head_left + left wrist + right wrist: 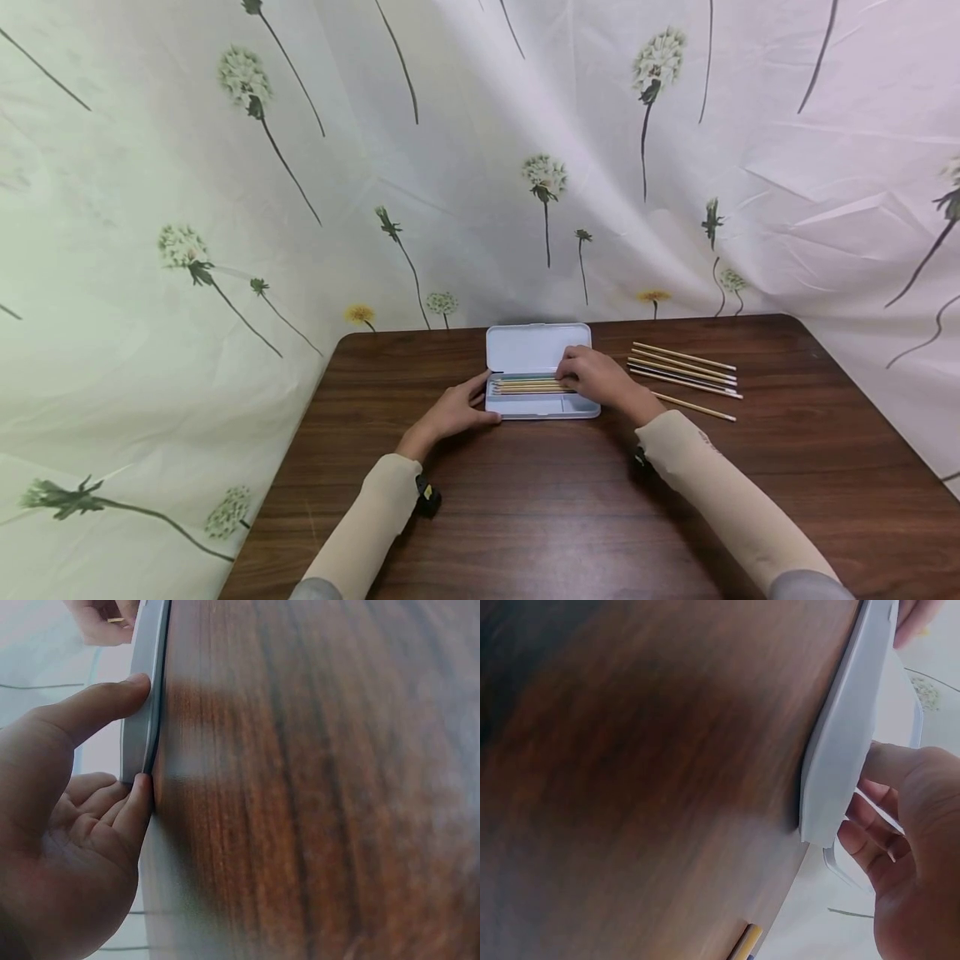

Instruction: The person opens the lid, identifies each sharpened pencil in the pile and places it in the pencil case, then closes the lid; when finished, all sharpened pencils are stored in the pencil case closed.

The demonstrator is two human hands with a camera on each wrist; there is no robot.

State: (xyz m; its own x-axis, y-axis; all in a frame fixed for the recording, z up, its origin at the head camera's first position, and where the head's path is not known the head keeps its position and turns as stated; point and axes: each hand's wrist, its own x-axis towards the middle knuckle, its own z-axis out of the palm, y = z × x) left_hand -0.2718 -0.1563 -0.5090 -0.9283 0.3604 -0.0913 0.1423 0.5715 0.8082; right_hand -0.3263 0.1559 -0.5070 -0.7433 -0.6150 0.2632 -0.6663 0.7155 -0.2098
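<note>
A white pencil case lies on the table with its lid tipped back. Several pencils lie side by side in its rear compartment, mostly tan, with a green one behind. My left hand holds the case by its left end; the left wrist view puts the thumb on the front wall and the fingers round the corner. Over the right part of the case, my right hand has its fingers bent down inside, pinching a pencil. The right wrist view hides that pencil behind the case wall.
Right of the case, several loose pencils lie roughly parallel, one dark among the tan ones. A separate pencil lies nearer the front, partly behind the right wrist. A flower-printed cloth hangs behind the brown wooden table.
</note>
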